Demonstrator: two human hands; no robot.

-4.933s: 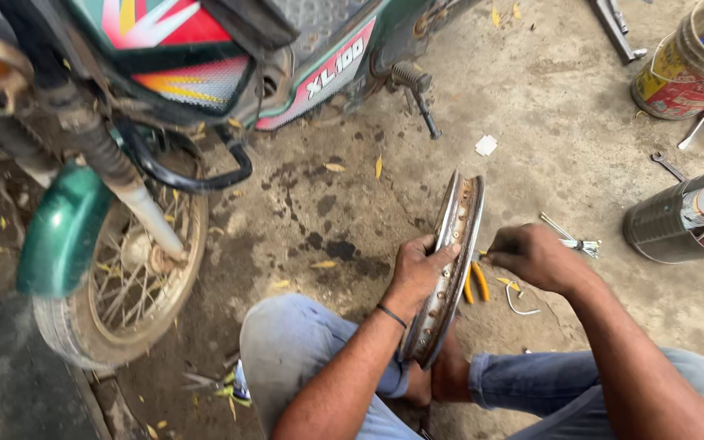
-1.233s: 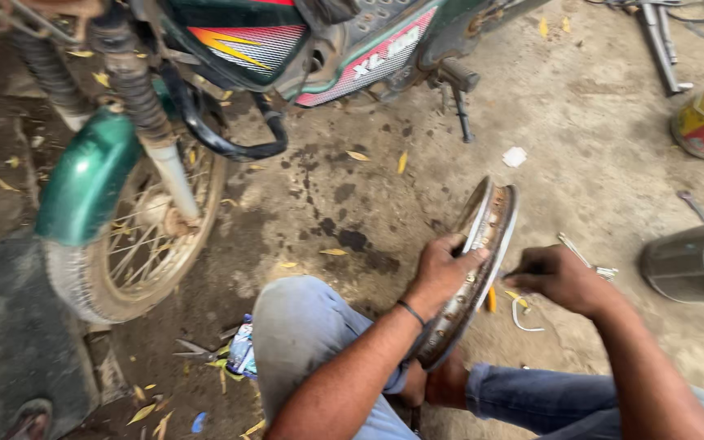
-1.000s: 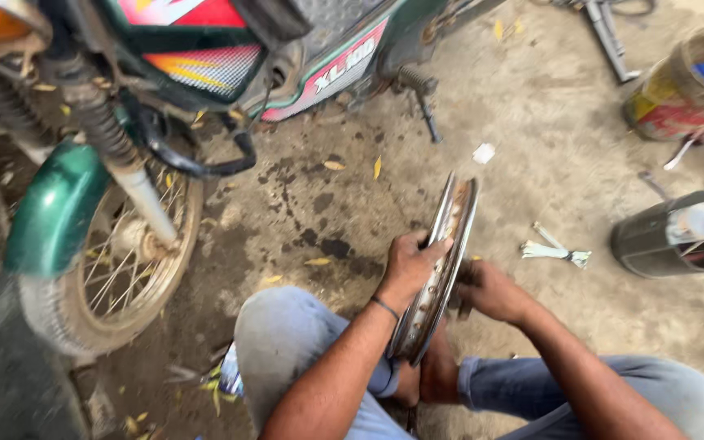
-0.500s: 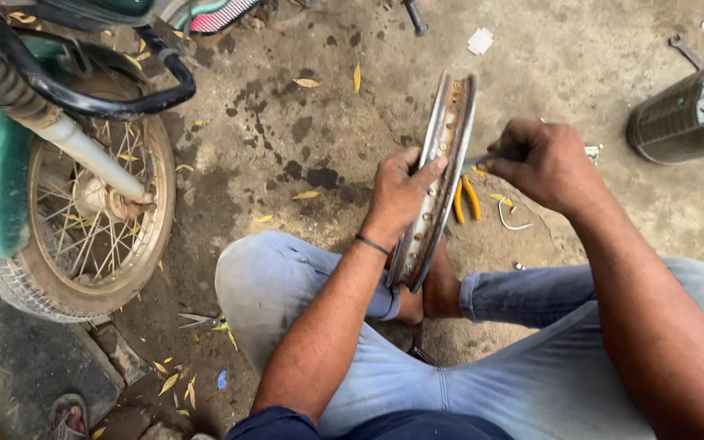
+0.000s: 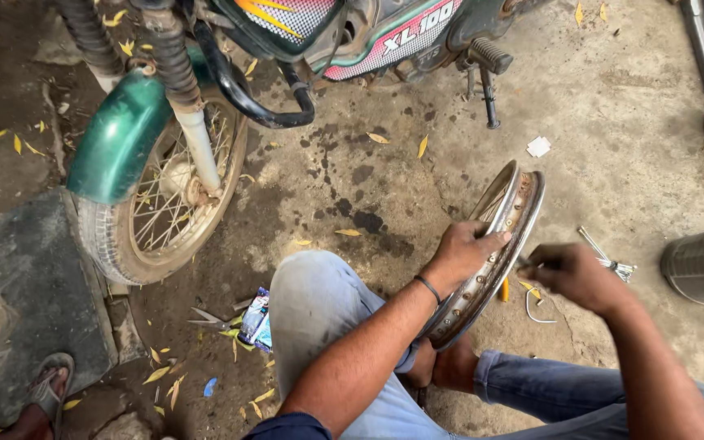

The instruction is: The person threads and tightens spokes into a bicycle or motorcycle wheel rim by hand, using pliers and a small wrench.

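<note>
- Since half a second ago, your view has pulled back, showing more of the green motorcycle.
- Your rusty, bare wheel rim stands upright on the concrete floor.
- Your left hand grips its edge, fingers curled.
- Your right hand pinches something small beside it; what, you cannot tell.

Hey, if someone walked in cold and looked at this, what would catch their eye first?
Most likely the bare, rusty wheel rim standing on edge on the stained concrete floor, right of centre. The left hand grips its edge while the right hand works beside it, holding something too small to identify. Upper left, the motorcycle's spoked front wheel under a green mudguard stands out too.
</note>
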